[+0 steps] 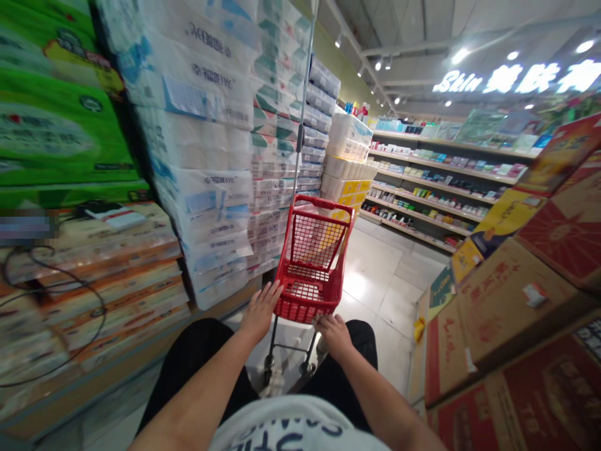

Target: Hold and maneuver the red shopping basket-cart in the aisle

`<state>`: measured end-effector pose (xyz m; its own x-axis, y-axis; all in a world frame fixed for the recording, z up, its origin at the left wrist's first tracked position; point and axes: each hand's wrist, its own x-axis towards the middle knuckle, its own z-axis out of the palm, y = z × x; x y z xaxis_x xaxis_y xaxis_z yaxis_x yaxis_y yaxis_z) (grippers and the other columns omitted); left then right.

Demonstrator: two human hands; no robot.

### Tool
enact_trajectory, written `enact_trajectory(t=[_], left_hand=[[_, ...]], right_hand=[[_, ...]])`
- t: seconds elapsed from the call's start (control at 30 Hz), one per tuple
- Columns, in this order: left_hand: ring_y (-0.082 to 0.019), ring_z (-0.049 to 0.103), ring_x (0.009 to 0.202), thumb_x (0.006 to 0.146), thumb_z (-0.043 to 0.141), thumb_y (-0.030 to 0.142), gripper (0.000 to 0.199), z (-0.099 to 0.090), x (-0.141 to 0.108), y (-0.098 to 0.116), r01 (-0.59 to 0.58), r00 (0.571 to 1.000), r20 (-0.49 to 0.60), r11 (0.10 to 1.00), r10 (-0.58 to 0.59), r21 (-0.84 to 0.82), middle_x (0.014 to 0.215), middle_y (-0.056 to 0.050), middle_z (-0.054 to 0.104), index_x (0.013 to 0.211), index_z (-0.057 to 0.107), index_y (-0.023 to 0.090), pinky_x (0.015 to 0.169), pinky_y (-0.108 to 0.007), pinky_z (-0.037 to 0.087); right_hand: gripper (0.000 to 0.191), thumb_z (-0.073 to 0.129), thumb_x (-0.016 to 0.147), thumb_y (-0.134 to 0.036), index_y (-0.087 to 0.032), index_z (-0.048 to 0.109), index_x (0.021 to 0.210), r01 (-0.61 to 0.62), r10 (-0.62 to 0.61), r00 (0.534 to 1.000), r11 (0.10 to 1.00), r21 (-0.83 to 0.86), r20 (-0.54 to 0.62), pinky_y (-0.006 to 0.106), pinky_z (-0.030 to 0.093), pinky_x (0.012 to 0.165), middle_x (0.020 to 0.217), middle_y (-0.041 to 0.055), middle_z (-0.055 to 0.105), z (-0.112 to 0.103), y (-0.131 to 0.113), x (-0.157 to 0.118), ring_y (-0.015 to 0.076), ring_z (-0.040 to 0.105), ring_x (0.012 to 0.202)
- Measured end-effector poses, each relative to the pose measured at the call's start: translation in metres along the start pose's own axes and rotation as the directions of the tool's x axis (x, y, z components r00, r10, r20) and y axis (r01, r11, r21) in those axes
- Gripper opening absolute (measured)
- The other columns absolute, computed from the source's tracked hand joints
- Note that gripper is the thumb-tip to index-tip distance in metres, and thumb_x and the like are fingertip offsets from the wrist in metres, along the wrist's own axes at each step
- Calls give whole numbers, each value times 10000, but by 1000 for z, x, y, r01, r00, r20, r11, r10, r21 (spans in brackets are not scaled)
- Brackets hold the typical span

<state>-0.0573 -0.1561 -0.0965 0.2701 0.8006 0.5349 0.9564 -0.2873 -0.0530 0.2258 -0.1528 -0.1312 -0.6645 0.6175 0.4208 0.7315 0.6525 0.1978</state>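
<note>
A small red plastic shopping cart (pixel 307 308) stands upright in front of me, between my knees, on thin dark legs with wheels. Its mesh basket shows no goods inside. My left hand (pixel 261 308) lies against the near left side of the basket, fingers stretched out along it. At the near right corner, the bent fingers of my right hand (pixel 332 332) close on the basket's lower edge; the fingertips are partly hidden.
Tall stacks of wrapped toilet paper (pixel 206 113) line the left, beside green tissue packs (pixel 47 119) and a dark cable (pixel 101 300). Cardboard boxes (pixel 511 300) are piled on the right. Tiled floor (pixel 375 275) leads to stocked shelves (pixel 436 175) at the back.
</note>
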Motion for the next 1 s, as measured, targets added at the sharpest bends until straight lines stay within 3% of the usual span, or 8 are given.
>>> enact_trajectory(t=[0.2,0.43,0.6,0.7,0.77,0.83,0.93,1.0], left_hand=[[-192,231,1438,748,320,-40,806,0,0,0,7,1000,-6,1000,-7,-9,1561,-15,256,1497,232,244,1115,-391,283],[-195,222,1440,759,314,-38,779,3,0,-2,-11,1000,-6,1000,11,6,1560,-8,264,1486,271,239,1115,-391,282],[-212,213,1444,761,355,0,770,0,2,2,2,1000,-22,1000,-2,11,1562,-25,261,1487,274,244,1128,-418,256],[-241,221,1442,783,432,79,714,-5,8,10,15,1000,-22,1000,-16,-2,1559,-48,271,1459,341,289,1139,-461,226],[-269,227,1439,778,505,144,648,-9,15,18,30,999,-22,999,-30,-19,1543,-70,311,1406,437,292,1139,-474,226],[-287,231,1436,769,550,189,575,-11,23,26,33,999,-23,999,-34,-34,1516,-94,360,1339,524,253,1142,-474,230],[-273,267,1423,784,534,187,521,-12,34,37,-34,999,-2,997,34,-68,1496,-88,396,1304,554,218,1141,-445,254],[-258,324,1395,793,508,164,534,-10,39,42,-96,994,34,989,100,-109,1468,-66,442,1323,530,223,1127,-426,287]], right_hand=[[244,526,924,-237,-239,653,1132,-34,40,987,999,41,-159,354,326,870,1147,65,626,-11,8,-1,212,485,1037],[87,615,837,-215,-237,698,827,-170,170,985,985,13,-35,366,320,844,957,51,638,4,13,-12,206,480,860],[213,562,873,-188,-256,681,1035,-152,157,981,987,48,-115,356,325,853,1040,62,627,-4,12,-6,204,489,911],[229,568,832,-151,-263,687,993,-223,228,970,973,62,-83,355,358,830,1027,56,632,-3,10,-9,212,509,900],[262,558,785,-111,-264,693,950,-346,354,933,932,108,-67,335,396,773,946,51,632,4,7,-14,214,531,860],[311,507,762,-76,-252,689,943,-464,502,855,852,241,-129,307,431,715,891,53,621,12,3,-18,210,556,828],[344,427,784,-81,-223,645,1008,-505,638,731,745,435,-244,294,479,701,934,71,609,17,-3,-18,203,582,823],[328,422,808,-114,-208,599,1067,-505,685,677,698,507,-269,302,499,738,979,84,597,15,-5,-16,205,587,851]])
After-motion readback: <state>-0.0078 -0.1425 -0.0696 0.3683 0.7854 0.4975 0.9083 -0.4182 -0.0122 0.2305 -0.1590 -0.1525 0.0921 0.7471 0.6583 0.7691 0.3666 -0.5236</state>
